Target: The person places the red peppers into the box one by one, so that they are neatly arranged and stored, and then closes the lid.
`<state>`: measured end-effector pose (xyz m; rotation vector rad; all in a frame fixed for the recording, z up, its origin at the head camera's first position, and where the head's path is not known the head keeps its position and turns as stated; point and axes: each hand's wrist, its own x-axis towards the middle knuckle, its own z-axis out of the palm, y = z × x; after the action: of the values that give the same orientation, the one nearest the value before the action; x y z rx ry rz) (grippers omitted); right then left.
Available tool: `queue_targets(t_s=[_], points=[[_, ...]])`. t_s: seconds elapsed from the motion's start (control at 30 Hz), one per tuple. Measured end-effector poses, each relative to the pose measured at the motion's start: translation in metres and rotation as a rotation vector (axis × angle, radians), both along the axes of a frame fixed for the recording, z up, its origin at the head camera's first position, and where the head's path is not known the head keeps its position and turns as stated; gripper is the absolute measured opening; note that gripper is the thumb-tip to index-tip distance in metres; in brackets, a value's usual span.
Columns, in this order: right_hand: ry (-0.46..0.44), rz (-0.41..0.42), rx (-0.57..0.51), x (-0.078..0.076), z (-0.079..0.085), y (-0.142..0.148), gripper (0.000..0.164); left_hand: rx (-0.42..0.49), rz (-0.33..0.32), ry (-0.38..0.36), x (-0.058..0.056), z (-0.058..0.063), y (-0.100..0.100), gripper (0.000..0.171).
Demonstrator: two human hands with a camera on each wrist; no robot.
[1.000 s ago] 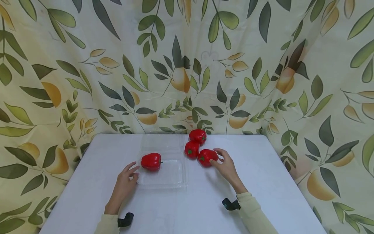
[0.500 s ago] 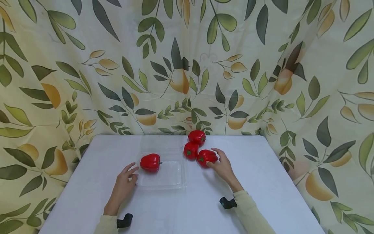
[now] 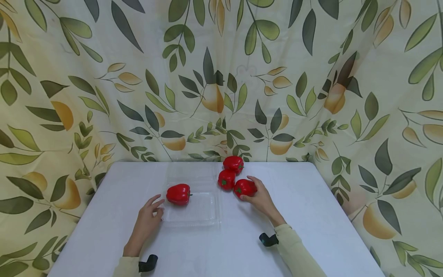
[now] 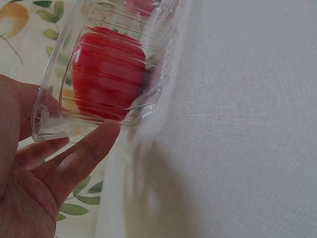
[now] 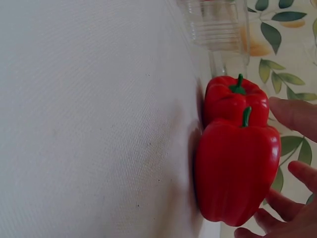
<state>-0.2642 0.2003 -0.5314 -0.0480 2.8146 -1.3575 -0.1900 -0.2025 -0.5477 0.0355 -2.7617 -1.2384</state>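
glossy smooth peppers [image 3: 178, 194]; shiny plastic container [image 3: 207, 206]; matt woven tablecloth [image 4: 252, 104]

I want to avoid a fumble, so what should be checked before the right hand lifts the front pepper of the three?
1. Clear container lying open: ok.
2. Space beside the pepper inside: ok, to its right.
3. Left hand at the container's edge: ok.
4. Right hand at the front pepper: ok.
5. Firm grip: cannot tell.
6. Front pepper well apart from the middle pepper: not ok, they sit close together.
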Motion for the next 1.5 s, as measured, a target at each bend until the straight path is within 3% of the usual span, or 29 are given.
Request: queue_targets(t_s=[0.37, 0.6, 1.2, 1.5], points=[[-0.019, 0.018, -0.015, -0.004, -0.003, -0.001, 0.087, 0.003, 0.000, 0.005, 0.001, -0.001, 0.000, 0.038], [0.014, 0.032, 0.034, -0.006, -0.005, -0.002, 0.079, 0.003, 0.002, 0.009, 0.001, 0.000, 0.001, 0.037], [0.044, 0.009, 0.123, -0.010, -0.011, -0.005, 0.084, -0.001, 0.009, 0.039, 0.000, -0.002, 0.000, 0.036], [0.013, -0.020, 0.092, -0.009, -0.007, -0.004, 0.085, 0.004, 0.004, 0.022, 0.000, -0.002, -0.001, 0.037]])
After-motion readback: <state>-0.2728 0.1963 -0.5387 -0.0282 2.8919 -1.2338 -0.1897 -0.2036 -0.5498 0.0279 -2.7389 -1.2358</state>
